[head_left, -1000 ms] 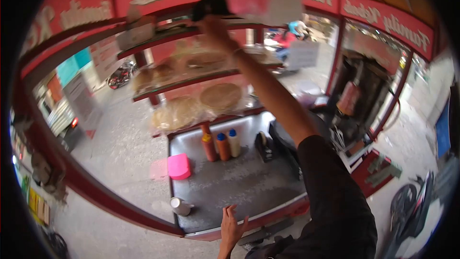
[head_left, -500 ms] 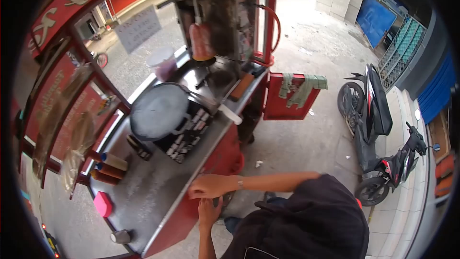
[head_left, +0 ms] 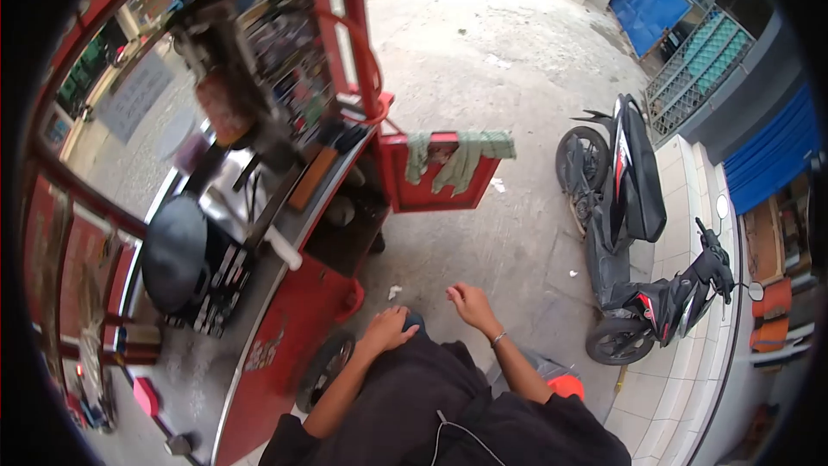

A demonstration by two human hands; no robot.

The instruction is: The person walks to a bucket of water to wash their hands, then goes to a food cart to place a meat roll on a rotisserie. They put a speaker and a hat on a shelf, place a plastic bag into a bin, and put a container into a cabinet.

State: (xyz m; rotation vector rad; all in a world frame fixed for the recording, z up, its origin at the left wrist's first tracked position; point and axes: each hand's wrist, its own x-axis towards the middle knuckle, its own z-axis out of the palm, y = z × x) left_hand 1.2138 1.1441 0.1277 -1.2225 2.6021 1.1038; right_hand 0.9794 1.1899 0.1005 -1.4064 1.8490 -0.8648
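Observation:
My left hand (head_left: 388,330) is over my thigh beside the red cart (head_left: 285,341), its fingers stretched forward and nothing visible in them. To its right, my right hand (head_left: 471,307) hangs in the air above the pavement, fingers curled in and no object showing. A bracelet (head_left: 498,339) circles my right wrist. On the cart's metal counter stand a large round dark pan (head_left: 175,252) and a black stove (head_left: 226,276) under it. A meat cone (head_left: 222,108) on an upright spit is at the counter's far end.
The cart's red door (head_left: 444,194) hangs outward with green cloths (head_left: 461,162) over it. A black motorcycle (head_left: 625,233) is parked on the right. Behind my right arm shows an orange-red object (head_left: 567,387). A cart wheel (head_left: 326,371) is near my left arm.
My hands, which were together at the counter's edge, have separated and moved right, away from the cart. My view has turned right, so the cart now sits farther left.

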